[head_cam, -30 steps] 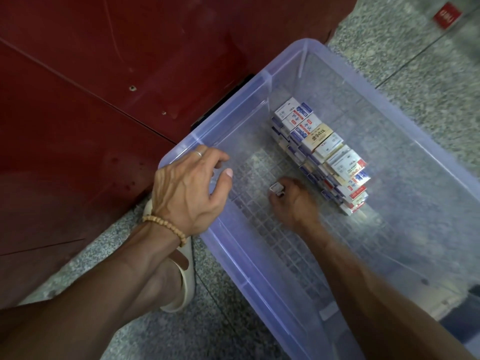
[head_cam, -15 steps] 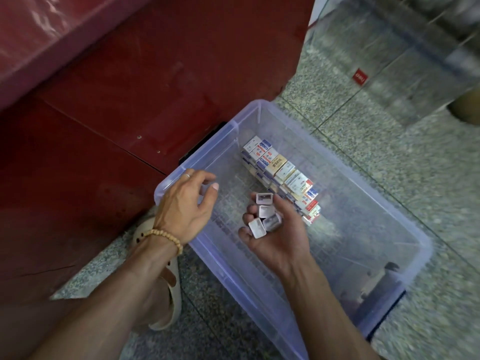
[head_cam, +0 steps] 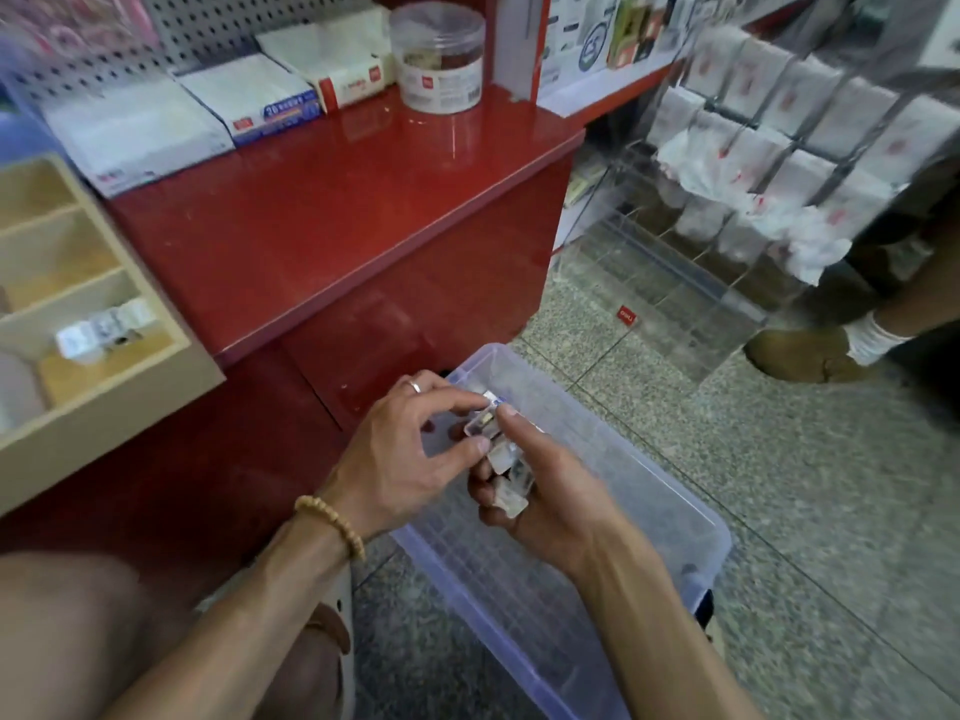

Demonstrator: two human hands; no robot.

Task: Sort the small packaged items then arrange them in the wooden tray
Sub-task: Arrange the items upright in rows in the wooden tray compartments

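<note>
Above clear bin [head_cam: 675,517]: right hand [head_cam: 550,504] cups small packets [head_cam: 506,475]; left hand [head_cam: 402,467] pinches top packet [head_cam: 484,424]. Wooden tray [head_cam: 156,366] at ten o'clock, left hand nearer.

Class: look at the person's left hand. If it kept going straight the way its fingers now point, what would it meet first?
The left hand points right, and its fingers already touch the small clear packet topping the stack held by the right hand. It would push into that packet first, then probably the right thumb; depth is unclear.

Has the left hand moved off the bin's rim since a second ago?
Yes. The left hand left the clear bin rim, moving right to pinch a small packet.
</note>
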